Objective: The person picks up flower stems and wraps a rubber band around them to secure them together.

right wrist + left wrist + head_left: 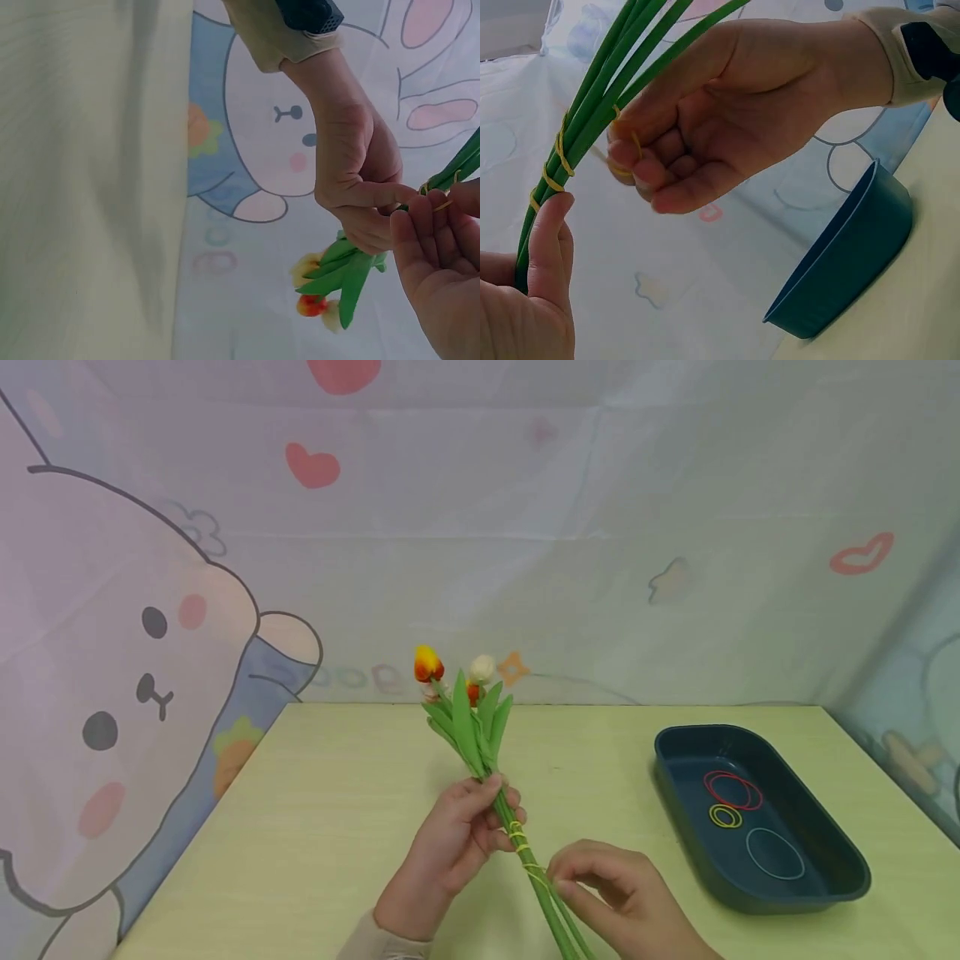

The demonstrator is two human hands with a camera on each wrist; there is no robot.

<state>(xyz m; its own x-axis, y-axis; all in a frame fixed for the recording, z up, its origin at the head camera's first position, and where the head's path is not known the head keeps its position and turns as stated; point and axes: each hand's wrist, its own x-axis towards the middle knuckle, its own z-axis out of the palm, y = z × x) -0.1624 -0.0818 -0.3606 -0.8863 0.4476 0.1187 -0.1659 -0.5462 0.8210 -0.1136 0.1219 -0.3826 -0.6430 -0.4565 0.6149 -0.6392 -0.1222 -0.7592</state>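
My left hand grips a bunch of tulips by the green stems, just below the leaves. The blooms are orange-yellow, white and red, and they point away from me. A yellow rubber band is wound several times around the stems below that hand. My right hand, beside the lower stems, pinches a loop of the yellow band between curled fingers, drawn out from the stems in the left wrist view. In the right wrist view, the fingers partly hide the wound part of the band.
A dark blue tray stands on the right side of the pale table. In it lie red rubber bands, smaller yellow bands and a white band. A printed cloth hangs behind the table.
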